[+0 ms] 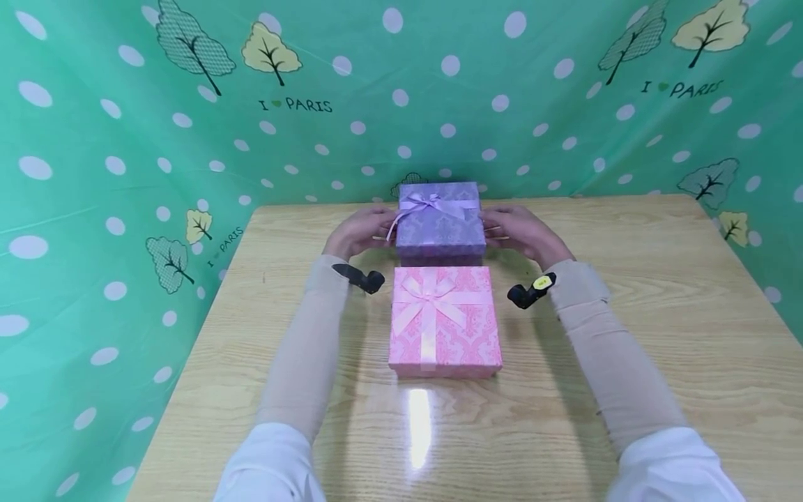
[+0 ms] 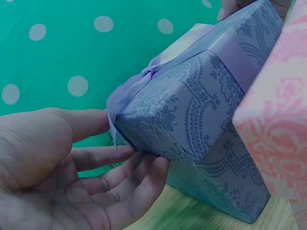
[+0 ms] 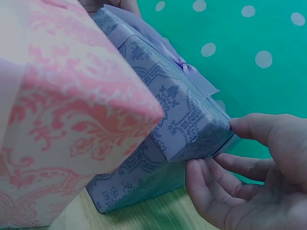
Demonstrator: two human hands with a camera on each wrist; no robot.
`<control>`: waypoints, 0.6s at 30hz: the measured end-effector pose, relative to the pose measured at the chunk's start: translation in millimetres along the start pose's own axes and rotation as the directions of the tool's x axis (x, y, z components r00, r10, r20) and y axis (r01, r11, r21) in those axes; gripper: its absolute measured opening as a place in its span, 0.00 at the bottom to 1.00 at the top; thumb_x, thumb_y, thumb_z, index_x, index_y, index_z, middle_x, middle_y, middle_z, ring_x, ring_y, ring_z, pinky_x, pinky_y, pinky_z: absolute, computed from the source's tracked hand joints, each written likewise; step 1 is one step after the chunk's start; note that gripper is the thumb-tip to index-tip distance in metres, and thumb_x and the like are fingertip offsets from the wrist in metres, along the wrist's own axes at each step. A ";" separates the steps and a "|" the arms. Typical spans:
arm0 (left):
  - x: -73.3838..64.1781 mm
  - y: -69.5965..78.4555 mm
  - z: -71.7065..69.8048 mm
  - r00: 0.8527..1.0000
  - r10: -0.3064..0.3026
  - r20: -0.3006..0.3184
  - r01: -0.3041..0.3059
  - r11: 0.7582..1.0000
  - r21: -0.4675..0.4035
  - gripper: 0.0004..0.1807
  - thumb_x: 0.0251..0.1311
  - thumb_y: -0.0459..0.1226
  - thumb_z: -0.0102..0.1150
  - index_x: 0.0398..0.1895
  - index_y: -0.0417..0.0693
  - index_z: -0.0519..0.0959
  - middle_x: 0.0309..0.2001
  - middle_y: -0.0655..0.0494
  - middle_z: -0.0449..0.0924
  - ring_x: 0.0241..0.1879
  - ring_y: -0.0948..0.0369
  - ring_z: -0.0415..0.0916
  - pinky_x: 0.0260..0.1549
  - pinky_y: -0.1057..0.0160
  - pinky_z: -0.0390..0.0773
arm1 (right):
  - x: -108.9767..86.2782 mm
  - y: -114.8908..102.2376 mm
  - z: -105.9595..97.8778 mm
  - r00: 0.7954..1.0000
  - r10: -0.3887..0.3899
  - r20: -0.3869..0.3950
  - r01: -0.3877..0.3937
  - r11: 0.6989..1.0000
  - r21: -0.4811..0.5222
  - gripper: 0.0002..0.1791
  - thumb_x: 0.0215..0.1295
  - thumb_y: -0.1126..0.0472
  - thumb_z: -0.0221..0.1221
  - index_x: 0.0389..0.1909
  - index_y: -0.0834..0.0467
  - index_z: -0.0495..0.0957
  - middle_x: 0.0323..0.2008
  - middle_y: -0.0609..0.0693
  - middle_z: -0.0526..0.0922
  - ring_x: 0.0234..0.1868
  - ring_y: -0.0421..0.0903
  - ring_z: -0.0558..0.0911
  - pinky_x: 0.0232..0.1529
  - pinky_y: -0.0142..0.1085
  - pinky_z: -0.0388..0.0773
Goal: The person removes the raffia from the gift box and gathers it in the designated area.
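Observation:
A purple gift box (image 1: 439, 226) with a lilac ribbon bow stands near the back edge of the table. Its lid (image 2: 187, 105) overhangs a patterned lower part (image 3: 144, 182). On the left side my left hand (image 1: 366, 230) holds the lid, thumb by the ribbon and fingertips under the rim. My right hand (image 1: 517, 230) grips the opposite side in the same way, its thumb (image 3: 249, 127) at the lid's corner and fingertips below the rim. Directly in front of the purple box sits a pink gift box (image 1: 445, 321) with a pale pink bow, touched by neither hand.
The wooden table (image 1: 251, 335) carries both boxes. A green dotted cloth (image 1: 351, 77) with tree prints hangs behind it and along the sides. Each wrist bears a small black camera, one on the left (image 1: 360, 277) and one on the right (image 1: 530, 291), beside the pink box.

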State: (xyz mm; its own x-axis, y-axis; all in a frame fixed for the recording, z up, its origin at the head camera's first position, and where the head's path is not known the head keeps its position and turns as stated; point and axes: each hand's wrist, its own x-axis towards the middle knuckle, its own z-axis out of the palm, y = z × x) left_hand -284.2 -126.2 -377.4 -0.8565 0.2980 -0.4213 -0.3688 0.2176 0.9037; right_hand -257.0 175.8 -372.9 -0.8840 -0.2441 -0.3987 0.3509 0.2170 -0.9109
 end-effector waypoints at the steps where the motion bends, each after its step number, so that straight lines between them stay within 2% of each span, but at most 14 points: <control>1: -0.3 0.7 -0.1 1.000 0.000 0.000 0.000 1.000 -0.003 0.15 0.71 0.42 0.49 0.51 0.41 0.73 0.34 0.53 0.76 0.36 0.58 0.76 0.42 0.59 0.80 | -0.1 -0.8 0.2 1.000 -0.002 0.000 0.002 1.000 0.001 0.31 0.72 0.51 0.51 0.68 0.65 0.60 0.48 0.53 0.72 0.44 0.43 0.77 0.56 0.39 0.77; 5: -1.7 4.1 -0.6 1.000 0.007 0.005 -0.007 1.000 -0.016 0.19 0.70 0.42 0.49 0.57 0.39 0.72 0.35 0.53 0.76 0.38 0.58 0.76 0.42 0.60 0.81 | -1.3 -4.4 0.0 1.000 -0.010 0.002 0.010 1.000 -0.007 0.30 0.72 0.51 0.51 0.67 0.65 0.61 0.50 0.55 0.72 0.46 0.45 0.77 0.54 0.38 0.78; 8: -2.9 6.9 -0.8 1.000 0.013 0.008 -0.012 1.000 -0.026 0.21 0.70 0.43 0.49 0.60 0.39 0.70 0.37 0.52 0.76 0.39 0.59 0.76 0.43 0.60 0.81 | -3.2 -8.2 -0.8 1.000 -0.015 0.011 0.015 1.000 -0.010 0.31 0.72 0.51 0.51 0.69 0.65 0.59 0.54 0.56 0.70 0.49 0.47 0.76 0.57 0.38 0.77; 12: -4.7 11.9 -0.6 1.000 0.020 -0.003 -0.020 0.999 -0.044 0.20 0.70 0.43 0.49 0.58 0.39 0.69 0.40 0.51 0.75 0.39 0.59 0.76 0.42 0.62 0.81 | -7.0 -15.5 -2.7 1.000 -0.019 0.012 0.019 1.000 -0.007 0.32 0.72 0.50 0.51 0.68 0.65 0.59 0.54 0.56 0.68 0.52 0.48 0.74 0.59 0.40 0.75; 15: -6.7 17.0 -0.9 0.999 0.033 -0.015 -0.034 0.997 -0.062 0.18 0.70 0.44 0.49 0.54 0.39 0.70 0.41 0.51 0.74 0.38 0.59 0.76 0.42 0.62 0.81 | -10.0 -22.4 -4.4 1.000 -0.028 0.007 0.028 1.000 -0.008 0.32 0.72 0.50 0.51 0.67 0.65 0.59 0.53 0.54 0.68 0.51 0.48 0.74 0.57 0.38 0.76; 18: -9.8 23.7 -1.7 0.998 0.060 -0.024 -0.061 0.996 -0.067 0.18 0.70 0.44 0.49 0.54 0.40 0.70 0.42 0.50 0.73 0.39 0.59 0.76 0.47 0.59 0.80 | -12.8 -29.5 -4.9 0.999 -0.048 0.000 0.048 0.999 -0.003 0.32 0.71 0.49 0.51 0.68 0.64 0.58 0.53 0.53 0.68 0.50 0.46 0.74 0.52 0.34 0.78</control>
State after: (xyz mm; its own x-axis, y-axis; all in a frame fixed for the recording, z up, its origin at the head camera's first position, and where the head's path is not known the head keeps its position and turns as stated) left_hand -285.2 -125.5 -351.8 -0.8855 0.2882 -0.3645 -0.3387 0.1366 0.9309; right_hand -257.6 177.1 -340.4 -0.8998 -0.2539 -0.3548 0.3073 0.2084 -0.9285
